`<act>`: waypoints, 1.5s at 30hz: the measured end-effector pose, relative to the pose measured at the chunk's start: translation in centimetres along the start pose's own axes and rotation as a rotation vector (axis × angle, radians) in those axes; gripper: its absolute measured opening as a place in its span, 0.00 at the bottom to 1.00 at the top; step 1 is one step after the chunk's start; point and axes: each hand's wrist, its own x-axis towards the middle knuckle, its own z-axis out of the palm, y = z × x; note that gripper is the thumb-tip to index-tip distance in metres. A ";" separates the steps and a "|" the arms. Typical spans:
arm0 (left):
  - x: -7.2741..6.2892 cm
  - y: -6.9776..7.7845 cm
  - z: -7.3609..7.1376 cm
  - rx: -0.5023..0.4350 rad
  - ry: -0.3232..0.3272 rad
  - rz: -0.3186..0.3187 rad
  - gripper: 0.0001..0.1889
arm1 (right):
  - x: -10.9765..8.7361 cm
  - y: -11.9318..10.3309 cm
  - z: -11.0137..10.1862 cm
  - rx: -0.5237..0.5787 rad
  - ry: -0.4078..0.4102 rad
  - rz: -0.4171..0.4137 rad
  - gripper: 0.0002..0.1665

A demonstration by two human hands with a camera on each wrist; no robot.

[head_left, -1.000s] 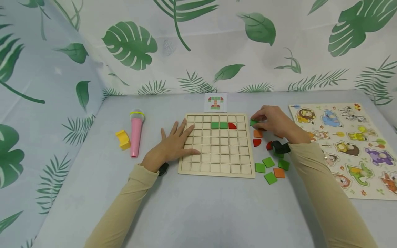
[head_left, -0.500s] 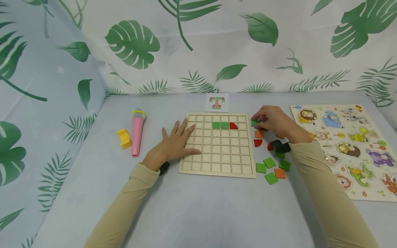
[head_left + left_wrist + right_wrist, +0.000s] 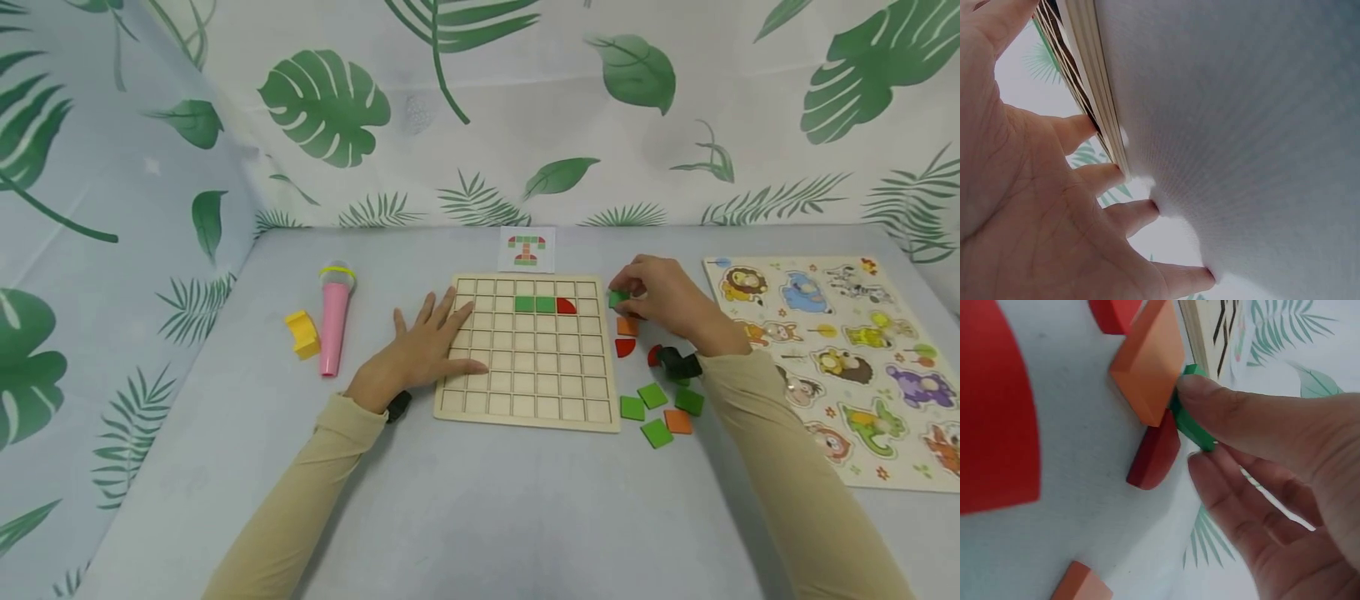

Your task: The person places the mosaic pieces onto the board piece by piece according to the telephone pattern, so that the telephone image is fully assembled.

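In the head view, my left hand [image 3: 416, 354] rests with spread fingers on the left edge of a wooden grid board [image 3: 547, 362]. The left wrist view shows some of its fingertips touching the tablecloth beside the board's edge. Two green square tiles [image 3: 535, 304] and a red quarter-round tile [image 3: 566, 306] lie in a row on the board. Beyond the board's right edge, my right hand [image 3: 667, 300] pinches a green tile [image 3: 1194, 430] between thumb and fingers. Right beside that tile are an orange square tile [image 3: 1150, 369] and a dark red rounded tile [image 3: 1157, 453].
Several loose green tiles [image 3: 657, 433] and an orange tile [image 3: 678, 422] lie right of the board. A pattern card [image 3: 527, 250] stands behind it. Farther right is an animal puzzle board [image 3: 832, 333]; a pink toy microphone [image 3: 333, 325] and yellow block [image 3: 302, 335] lie left.
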 end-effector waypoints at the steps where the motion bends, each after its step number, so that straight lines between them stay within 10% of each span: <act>1: 0.0 0.0 0.0 0.000 0.001 -0.001 0.54 | 0.0 0.0 0.1 -0.004 0.015 -0.018 0.15; 20: 0.0 -0.1 0.0 -0.013 0.000 0.005 0.54 | 0.7 -3.5 0.2 -0.054 0.105 -0.168 0.11; 37: 0.3 -0.1 0.1 -0.008 -0.020 -0.020 0.54 | 3.5 -10.3 3.3 0.079 0.107 -0.529 0.12; 45: 0.3 -0.1 0.1 0.003 -0.018 -0.020 0.53 | 5.3 -9.8 5.0 0.156 0.055 -0.460 0.10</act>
